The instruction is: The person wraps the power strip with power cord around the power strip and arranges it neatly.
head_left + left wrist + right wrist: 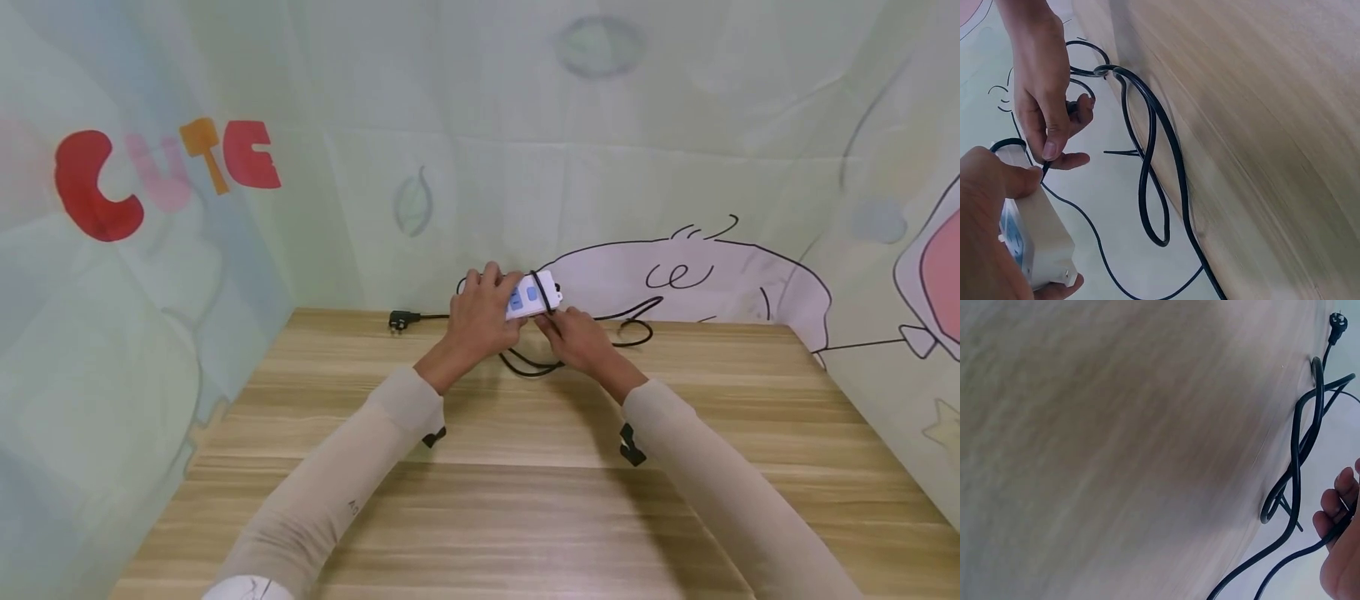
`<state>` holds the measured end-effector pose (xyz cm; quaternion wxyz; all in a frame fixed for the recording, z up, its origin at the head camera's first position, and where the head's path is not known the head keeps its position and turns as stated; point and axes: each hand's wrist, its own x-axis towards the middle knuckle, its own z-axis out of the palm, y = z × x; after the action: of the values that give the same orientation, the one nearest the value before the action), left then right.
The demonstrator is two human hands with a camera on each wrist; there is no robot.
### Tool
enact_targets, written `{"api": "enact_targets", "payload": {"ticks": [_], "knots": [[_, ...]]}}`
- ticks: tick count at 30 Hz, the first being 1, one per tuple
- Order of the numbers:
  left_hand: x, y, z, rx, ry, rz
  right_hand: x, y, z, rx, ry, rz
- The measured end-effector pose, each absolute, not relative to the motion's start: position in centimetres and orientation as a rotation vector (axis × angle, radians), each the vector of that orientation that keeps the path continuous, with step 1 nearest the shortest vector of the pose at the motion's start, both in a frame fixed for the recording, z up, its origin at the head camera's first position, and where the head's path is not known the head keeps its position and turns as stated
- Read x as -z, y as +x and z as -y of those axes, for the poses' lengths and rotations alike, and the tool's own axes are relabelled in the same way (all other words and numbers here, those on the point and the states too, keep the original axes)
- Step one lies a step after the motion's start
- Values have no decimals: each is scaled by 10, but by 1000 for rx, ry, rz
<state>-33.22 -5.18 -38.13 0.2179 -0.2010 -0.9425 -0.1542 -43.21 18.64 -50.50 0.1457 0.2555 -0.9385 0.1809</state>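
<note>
A white power strip (551, 287) with blue sockets is held above the table's far edge by my left hand (480, 317), its fingers over the top. One turn of black cord (1009, 142) goes round the strip near one end. My right hand (583, 340) is beside that end, pinching the cord between thumb and finger in the left wrist view. More black cord (1294, 487) passes through its curled fingers and lies in loops along the table's far edge. The black plug (402, 320) lies to the left of the hands. My left hand covers part of the strip.
The wood-grain table (510, 500) stretches toward me. A printed cloth (487, 192) hangs behind it and along both sides. Loose cord loops (633, 329) lie right of the hands near the back edge.
</note>
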Motion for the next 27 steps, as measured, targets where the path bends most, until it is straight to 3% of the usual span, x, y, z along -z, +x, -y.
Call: {"api": "enact_targets", "payload": {"ticks": [7, 9, 18, 27], "knots": [[379, -333, 51, 363, -496, 2590, 439, -363, -158, -593, 724, 2784], [380, -333, 52, 330, -481, 2600, 437, -356, -154, -576, 722, 2800], [384, -335, 52, 206, -478, 2605, 451, -358, -161, -648, 825, 2683], [384, -338, 50, 115, -485, 2607, 439, -351, -158, -548, 834, 2698]]}}
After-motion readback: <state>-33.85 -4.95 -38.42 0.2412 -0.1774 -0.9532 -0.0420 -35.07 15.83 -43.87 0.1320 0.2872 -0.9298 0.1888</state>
